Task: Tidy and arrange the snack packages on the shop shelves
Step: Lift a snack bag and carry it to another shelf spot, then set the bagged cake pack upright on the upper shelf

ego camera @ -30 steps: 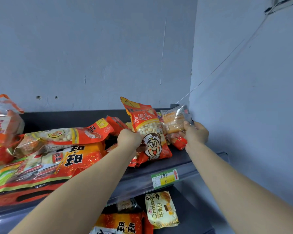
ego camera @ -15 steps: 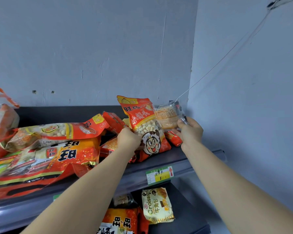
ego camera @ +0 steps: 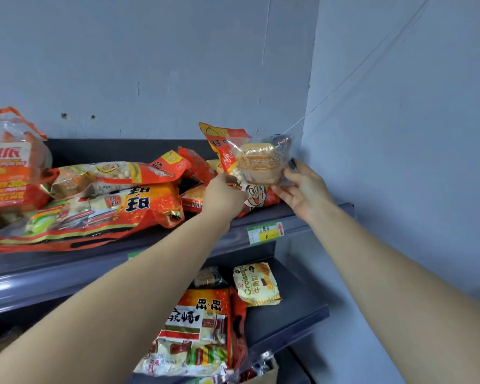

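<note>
An orange snack bag with a cartoon face (ego camera: 257, 194) stands upright at the right end of the upper shelf (ego camera: 302, 214). My left hand (ego camera: 222, 196) grips its lower left edge. A clear pack with a yellow-brown cake inside (ego camera: 261, 163) is raised in front of the orange bag's top half. My right hand (ego camera: 302, 189) holds this pack from the right, thumb on its side and fingers under it. Part of the orange bag is hidden behind the clear pack.
Large red and orange bags (ego camera: 117, 206) lie heaped on the upper shelf's left, with a tall bag (ego camera: 9, 173) at the far left. A price label (ego camera: 265, 232) sits on the shelf edge. Below lie a croissant pack (ego camera: 257, 284) and a big red bag (ego camera: 203, 328). The side wall (ego camera: 399, 162) stands close on the right.
My right hand has lifted the clear cake pack up and leftward, from beside the orange bag to in front of it. My left hand keeps its grip on the orange bag.
</note>
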`<move>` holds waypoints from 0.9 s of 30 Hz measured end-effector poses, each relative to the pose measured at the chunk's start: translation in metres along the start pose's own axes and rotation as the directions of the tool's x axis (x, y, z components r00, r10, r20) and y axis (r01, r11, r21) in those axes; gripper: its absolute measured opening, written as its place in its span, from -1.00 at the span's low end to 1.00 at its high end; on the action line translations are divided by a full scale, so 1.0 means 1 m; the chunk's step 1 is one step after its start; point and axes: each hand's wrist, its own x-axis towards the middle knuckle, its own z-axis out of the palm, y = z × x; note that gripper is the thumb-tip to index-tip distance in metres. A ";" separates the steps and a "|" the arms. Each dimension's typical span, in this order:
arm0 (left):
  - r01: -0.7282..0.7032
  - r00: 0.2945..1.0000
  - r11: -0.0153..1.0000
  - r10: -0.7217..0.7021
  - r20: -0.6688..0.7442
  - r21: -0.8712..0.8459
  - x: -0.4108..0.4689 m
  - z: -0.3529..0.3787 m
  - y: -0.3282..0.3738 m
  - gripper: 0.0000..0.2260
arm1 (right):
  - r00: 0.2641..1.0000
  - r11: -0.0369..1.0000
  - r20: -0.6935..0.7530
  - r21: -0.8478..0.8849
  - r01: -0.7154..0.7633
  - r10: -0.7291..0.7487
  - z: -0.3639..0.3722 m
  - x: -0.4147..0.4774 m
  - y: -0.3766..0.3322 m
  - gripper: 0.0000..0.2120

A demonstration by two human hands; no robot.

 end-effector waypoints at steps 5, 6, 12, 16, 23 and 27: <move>0.119 0.990 0.984 -0.107 0.090 -0.135 -0.043 -0.019 -0.016 -0.70 | 0.987 0.994 0.145 -0.092 -0.058 0.071 0.003 -0.037 0.012 -0.74; 0.146 0.986 0.980 -0.132 0.104 -0.138 -0.051 -0.024 -0.022 -0.72 | 0.982 0.992 0.167 -0.100 -0.073 0.089 0.001 -0.045 0.015 -0.74; 0.225 0.957 0.974 -0.224 0.183 0.016 -0.088 -0.052 -0.077 -0.81 | 0.940 0.960 0.231 -0.182 -0.211 0.250 -0.010 -0.085 0.047 -0.72; 0.260 0.949 0.953 -0.282 0.141 0.158 -0.094 -0.071 -0.121 -0.92 | 0.915 0.939 0.227 -0.166 -0.300 0.333 -0.019 -0.098 0.072 -0.71; 0.483 0.850 0.829 -0.521 0.076 0.282 -0.098 -0.087 -0.201 -0.90 | 0.921 0.882 0.013 -0.295 -0.368 0.389 -0.038 -0.100 0.131 -0.59; 0.478 0.837 0.773 -0.545 0.050 0.418 -0.092 -0.080 -0.244 -0.73 | 0.917 0.875 -0.175 -0.280 -0.395 0.358 -0.056 -0.085 0.173 -0.57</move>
